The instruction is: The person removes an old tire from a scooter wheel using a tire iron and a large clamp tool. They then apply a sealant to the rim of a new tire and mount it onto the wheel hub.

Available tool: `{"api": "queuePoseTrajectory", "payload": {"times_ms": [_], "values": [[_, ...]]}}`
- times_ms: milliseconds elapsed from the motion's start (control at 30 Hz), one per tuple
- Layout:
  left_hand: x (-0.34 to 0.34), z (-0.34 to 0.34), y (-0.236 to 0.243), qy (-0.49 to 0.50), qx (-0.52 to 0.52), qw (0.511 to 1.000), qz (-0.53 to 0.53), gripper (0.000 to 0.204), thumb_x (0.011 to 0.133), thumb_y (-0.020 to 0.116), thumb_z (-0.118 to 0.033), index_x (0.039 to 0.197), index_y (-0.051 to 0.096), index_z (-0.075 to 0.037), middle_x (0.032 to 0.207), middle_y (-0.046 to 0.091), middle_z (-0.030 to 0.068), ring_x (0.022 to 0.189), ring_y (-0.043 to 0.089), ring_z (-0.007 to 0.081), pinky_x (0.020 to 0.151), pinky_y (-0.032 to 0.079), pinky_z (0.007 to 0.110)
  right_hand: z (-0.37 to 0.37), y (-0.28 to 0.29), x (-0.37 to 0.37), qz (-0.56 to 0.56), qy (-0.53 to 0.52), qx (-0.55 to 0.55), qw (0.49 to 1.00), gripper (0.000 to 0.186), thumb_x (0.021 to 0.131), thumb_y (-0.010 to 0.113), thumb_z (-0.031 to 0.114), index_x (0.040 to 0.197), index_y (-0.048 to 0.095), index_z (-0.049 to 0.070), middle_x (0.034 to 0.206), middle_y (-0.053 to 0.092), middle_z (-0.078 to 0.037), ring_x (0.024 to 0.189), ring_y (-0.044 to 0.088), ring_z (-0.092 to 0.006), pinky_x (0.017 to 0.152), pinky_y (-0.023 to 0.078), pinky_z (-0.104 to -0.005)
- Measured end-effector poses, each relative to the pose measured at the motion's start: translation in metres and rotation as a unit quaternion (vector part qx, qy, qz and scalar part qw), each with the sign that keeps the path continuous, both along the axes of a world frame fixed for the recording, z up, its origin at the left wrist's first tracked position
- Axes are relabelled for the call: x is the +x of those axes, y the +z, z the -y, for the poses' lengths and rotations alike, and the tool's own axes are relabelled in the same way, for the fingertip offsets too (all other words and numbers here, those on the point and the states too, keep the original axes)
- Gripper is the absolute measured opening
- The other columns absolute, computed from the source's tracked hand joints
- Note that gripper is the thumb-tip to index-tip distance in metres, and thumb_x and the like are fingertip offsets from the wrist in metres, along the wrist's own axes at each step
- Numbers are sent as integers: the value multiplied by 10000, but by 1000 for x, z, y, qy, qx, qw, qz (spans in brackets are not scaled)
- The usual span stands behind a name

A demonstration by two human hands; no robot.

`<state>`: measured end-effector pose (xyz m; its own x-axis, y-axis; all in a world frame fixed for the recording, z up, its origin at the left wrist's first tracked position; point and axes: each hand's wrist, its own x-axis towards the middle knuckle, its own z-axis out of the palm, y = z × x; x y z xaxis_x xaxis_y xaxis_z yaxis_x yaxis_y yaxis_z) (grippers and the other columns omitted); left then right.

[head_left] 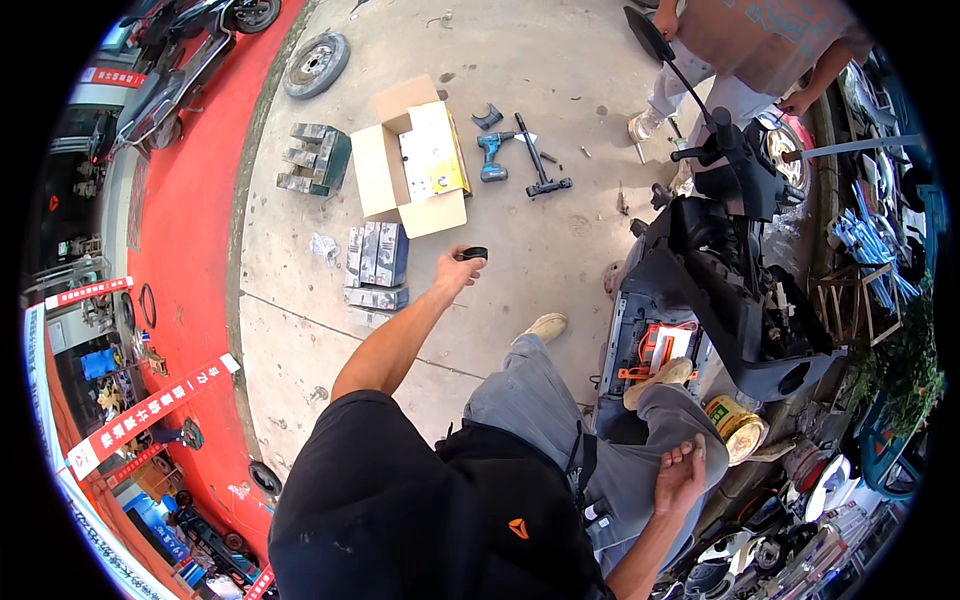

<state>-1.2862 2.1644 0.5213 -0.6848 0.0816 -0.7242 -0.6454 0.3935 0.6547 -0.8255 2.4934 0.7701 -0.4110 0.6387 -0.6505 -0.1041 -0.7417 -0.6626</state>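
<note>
My left hand (pixel 456 272) reaches forward over the concrete, its fingers closed round a small black ring-shaped thing that looks like a roll of tape (pixel 472 254). Just beyond it stands an open cardboard box (pixel 433 217) with a white and yellow package (pixel 430 150) inside. My right hand (pixel 680 478) rests by my right knee, palm up, fingers loosely bent and apart, with nothing seen in it. At right is a scooter (pixel 690 270) with its panels off; orange parts (pixel 660 350) show in its floor compartment. One of my feet is on the scooter, the other on the ground.
A blue cordless drill (pixel 490 155) and a black T-shaped part (pixel 538 165) lie beyond the box. Battery blocks (pixel 375 255) stand left of my hand, more (pixel 315 160) farther off. A wheel (pixel 317 65) lies far left. Another person (pixel 750 45) stands beyond the scooter. A yellow bucket (pixel 735 430) sits at right.
</note>
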Motion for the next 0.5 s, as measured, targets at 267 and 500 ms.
{"api": "queuePoseTrajectory", "payload": {"times_ms": [267, 500], "values": [[-112, 99, 2, -115, -277, 944, -137, 1270, 721, 947, -382, 1616, 213, 142, 1373, 658, 344, 1311, 648, 422, 1110, 523, 403, 74, 3, -47, 31, 74, -82, 993, 341, 1044, 668, 233, 1333, 642, 53, 944, 620, -43, 814, 539, -163, 753, 472, -340], [53, 201, -16, -444, -93, 891, 24, 751, 822, 866, -339, 1458, 624, -21, 1334, 718, 257, 1259, 688, 378, 1085, 543, 422, 119, -33, -70, 24, 87, -49, 995, 341, 1076, 613, 191, 1370, 613, 19, 951, 653, -72, 826, 596, -169, 765, 511, -348]]}}
